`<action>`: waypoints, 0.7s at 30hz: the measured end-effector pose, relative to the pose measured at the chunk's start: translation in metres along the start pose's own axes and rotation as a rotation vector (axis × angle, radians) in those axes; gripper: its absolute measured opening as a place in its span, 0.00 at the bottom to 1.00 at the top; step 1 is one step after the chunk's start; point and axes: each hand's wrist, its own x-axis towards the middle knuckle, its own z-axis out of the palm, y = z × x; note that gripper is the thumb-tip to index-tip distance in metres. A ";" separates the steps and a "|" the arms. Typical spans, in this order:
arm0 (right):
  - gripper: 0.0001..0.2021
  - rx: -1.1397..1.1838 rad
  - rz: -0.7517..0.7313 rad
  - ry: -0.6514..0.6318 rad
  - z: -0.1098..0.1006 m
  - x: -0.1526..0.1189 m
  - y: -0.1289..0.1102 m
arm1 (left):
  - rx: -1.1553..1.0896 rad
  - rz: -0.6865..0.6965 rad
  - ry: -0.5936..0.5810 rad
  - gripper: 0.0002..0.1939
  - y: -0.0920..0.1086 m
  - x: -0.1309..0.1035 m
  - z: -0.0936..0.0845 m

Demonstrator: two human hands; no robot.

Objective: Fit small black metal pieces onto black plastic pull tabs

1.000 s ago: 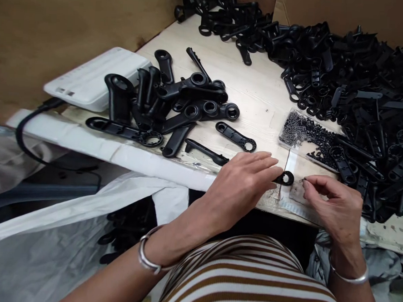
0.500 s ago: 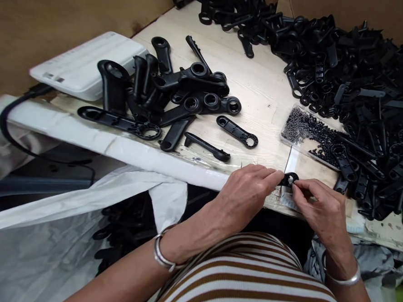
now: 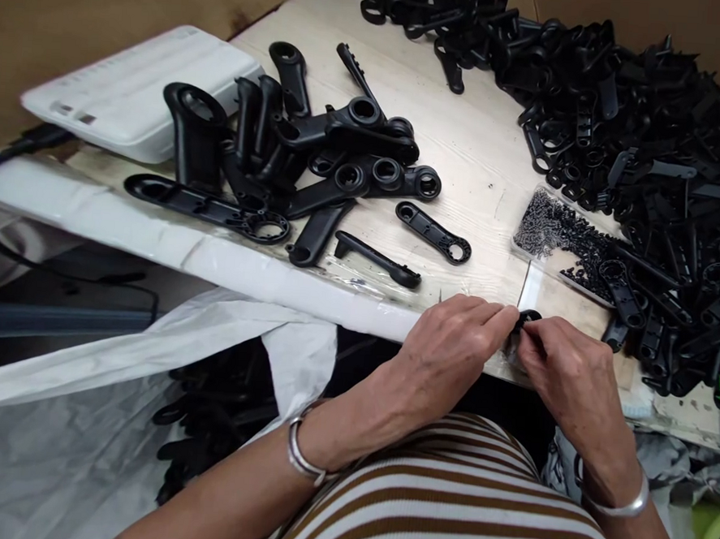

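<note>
Right hand (image 3: 569, 370) moved in to the ring end of the black handle (image 3: 533, 314), fingertips together, can't tell on what; left hand (image 3: 453, 342) grip clamped on handle, ring poking out between hands near worktop (image 3: 478, 138) edge.

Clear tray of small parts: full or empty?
Neither: partly filled. Small dark parts cover much of the tray, but a bare patch shows near its front edge.

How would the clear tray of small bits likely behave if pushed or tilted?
The clear tray would probably slide flat rather than tip, since it looks wide and shallow. Its small bits would likely shift if tilted, as they look loose and leave part of the base bare. Pushed rightward, it might catch on the black parts crowding that end.
</note>
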 end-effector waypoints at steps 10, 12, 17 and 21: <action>0.10 0.216 0.200 -0.189 -0.011 0.005 0.006 | 0.006 0.023 0.041 0.05 -0.001 -0.001 0.001; 0.10 0.214 0.215 -0.173 -0.010 0.005 0.007 | 0.005 0.034 0.031 0.05 -0.001 -0.001 0.001; 0.10 0.123 0.209 -0.133 -0.008 0.005 0.002 | -0.018 0.042 0.008 0.05 -0.003 -0.002 0.002; 0.10 0.050 0.188 -0.137 -0.007 0.006 -0.001 | -0.040 0.042 0.012 0.06 -0.003 -0.001 0.002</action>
